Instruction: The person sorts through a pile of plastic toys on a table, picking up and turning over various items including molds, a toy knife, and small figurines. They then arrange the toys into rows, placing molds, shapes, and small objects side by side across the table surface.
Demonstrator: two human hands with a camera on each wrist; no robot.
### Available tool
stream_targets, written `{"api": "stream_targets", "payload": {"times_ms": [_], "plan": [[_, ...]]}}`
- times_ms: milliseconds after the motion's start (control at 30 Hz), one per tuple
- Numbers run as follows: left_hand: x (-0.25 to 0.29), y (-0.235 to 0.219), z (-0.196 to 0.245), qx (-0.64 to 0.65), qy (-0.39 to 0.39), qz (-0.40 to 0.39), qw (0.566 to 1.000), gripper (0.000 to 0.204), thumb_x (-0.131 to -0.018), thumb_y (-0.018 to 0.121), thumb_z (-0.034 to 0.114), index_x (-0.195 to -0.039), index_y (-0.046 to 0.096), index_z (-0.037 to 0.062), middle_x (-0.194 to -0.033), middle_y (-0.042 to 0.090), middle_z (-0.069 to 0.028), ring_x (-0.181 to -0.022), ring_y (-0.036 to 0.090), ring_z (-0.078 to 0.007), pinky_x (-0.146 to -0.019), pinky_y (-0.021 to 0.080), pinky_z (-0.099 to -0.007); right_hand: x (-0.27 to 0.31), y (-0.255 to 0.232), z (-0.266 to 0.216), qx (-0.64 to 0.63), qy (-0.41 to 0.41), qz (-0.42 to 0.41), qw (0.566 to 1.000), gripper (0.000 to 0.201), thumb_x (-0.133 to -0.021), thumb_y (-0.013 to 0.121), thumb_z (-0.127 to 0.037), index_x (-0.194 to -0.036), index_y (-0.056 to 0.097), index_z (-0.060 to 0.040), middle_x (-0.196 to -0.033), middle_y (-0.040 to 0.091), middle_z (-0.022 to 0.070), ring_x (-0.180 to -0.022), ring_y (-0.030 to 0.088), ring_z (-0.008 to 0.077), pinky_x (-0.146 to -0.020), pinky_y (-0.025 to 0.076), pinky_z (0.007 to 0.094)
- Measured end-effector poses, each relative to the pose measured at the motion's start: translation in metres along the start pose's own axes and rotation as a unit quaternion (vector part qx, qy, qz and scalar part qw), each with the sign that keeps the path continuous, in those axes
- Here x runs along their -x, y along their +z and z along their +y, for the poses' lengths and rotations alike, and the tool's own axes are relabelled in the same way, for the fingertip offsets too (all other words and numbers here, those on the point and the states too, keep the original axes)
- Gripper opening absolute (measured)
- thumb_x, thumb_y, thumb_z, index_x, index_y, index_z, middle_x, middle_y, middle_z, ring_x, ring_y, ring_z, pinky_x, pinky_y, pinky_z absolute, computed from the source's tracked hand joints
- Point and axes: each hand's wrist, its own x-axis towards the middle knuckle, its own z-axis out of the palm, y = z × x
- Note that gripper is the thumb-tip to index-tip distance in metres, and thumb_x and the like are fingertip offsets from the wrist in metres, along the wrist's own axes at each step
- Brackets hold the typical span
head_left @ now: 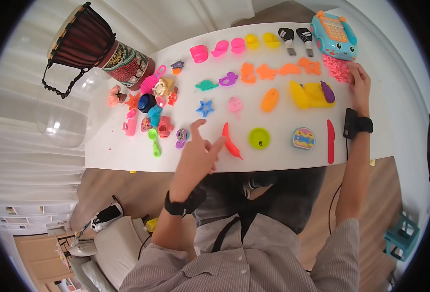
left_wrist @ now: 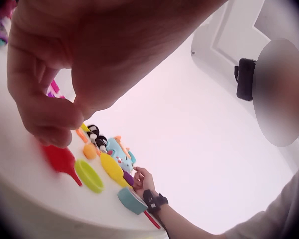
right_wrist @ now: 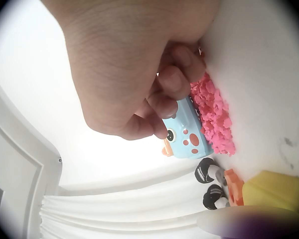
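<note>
In the head view my left hand is over the table's front edge, index finger stretched out and thumb at a curved red piece shaped like a chili pepper. The left wrist view has its fingers bent loosely above the blurred red piece, with nothing seen between them. Beside that lies a lime-green round dish with a small dark mark inside. My right hand is at the right, next to a pile of pink crumbly sand. In the right wrist view its fingers are loosely curled beside the pink sand.
A toy telephone stands at the back right. Yellow moulds, orange moulds and pink cups lie in rows. A round patterned tin and red knife lie in front. Left stand small toys and a drum.
</note>
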Motion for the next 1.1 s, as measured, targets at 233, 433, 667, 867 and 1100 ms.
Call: {"api": "stream_targets", "payload": {"times_ms": [233, 433, 667, 867, 1100], "plan": [[-0.019, -0.048, -0.087, -0.256, 0.172, 0.258, 0.916, 0.050, -0.089, 0.080, 0.020, -0.132, 0.059, 0.0059, -0.114, 0.066, -0.0117, -0.067, 0.067, -0.0200, -0.063, 0.055, -0.0330, -0.002, 0.001, 0.003, 0.015, -0.004, 0.000, 1.000, 0.022, -0.104, 0.062, -0.023, -0.111, 0.074, -0.0055, -0.073, 0.043, -0.0099, -0.063, 0.035, 0.0014, -0.053, 0.021, 0.0219], [-0.014, -0.044, -0.069, -0.085, 0.078, 0.144, 0.983, 0.039, -0.089, 0.075, 0.007, -0.126, 0.064, 0.0039, -0.120, 0.066, -0.0113, -0.067, 0.067, -0.0177, -0.061, 0.055, -0.0324, -0.003, 0.001, 0.002, 0.018, 0.013, 0.018, 1.000, 0.023, -0.104, 0.064, -0.024, -0.113, 0.074, -0.0053, -0.071, 0.043, -0.0101, -0.060, 0.033, 0.0006, -0.052, 0.019, 0.0216], [-0.018, -0.042, -0.056, -0.040, 0.104, 0.086, 0.990, 0.032, -0.088, 0.067, -0.004, -0.119, 0.069, 0.0045, -0.108, 0.068, -0.0118, -0.067, 0.068, -0.0176, -0.059, 0.055, -0.0305, -0.003, 0.001, 0.003, 0.014, 0.019, 0.023, 0.999, 0.023, -0.105, 0.064, -0.024, -0.113, 0.074, -0.0054, -0.070, 0.043, -0.0105, -0.059, 0.032, 0.0002, -0.052, 0.018, 0.0216], [-0.018, -0.035, -0.056, -0.072, 0.129, 0.061, 0.987, 0.041, -0.088, 0.061, -0.009, -0.126, 0.070, 0.0044, -0.114, 0.069, -0.0105, -0.071, 0.068, -0.0152, -0.059, 0.053, -0.0296, -0.004, -0.001, 0.006, 0.007, 0.014, 0.006, 1.000, 0.023, -0.105, 0.064, -0.024, -0.114, 0.074, -0.0055, -0.070, 0.043, -0.0107, -0.059, 0.032, 0.0001, -0.051, 0.018, 0.0218], [-0.002, -0.040, -0.056, -0.065, 0.155, 0.054, 0.984, 0.067, -0.088, 0.054, -0.011, -0.151, 0.054, 0.0119, -0.129, 0.062, -0.0097, -0.077, 0.067, -0.0165, -0.061, 0.054, -0.0288, -0.003, 0.001, 0.005, 0.009, 0.005, 0.008, 1.000, 0.024, -0.105, 0.063, -0.025, -0.113, 0.074, -0.0054, -0.070, 0.042, -0.0106, -0.059, 0.031, 0.0002, -0.051, 0.018, 0.0218]]}}
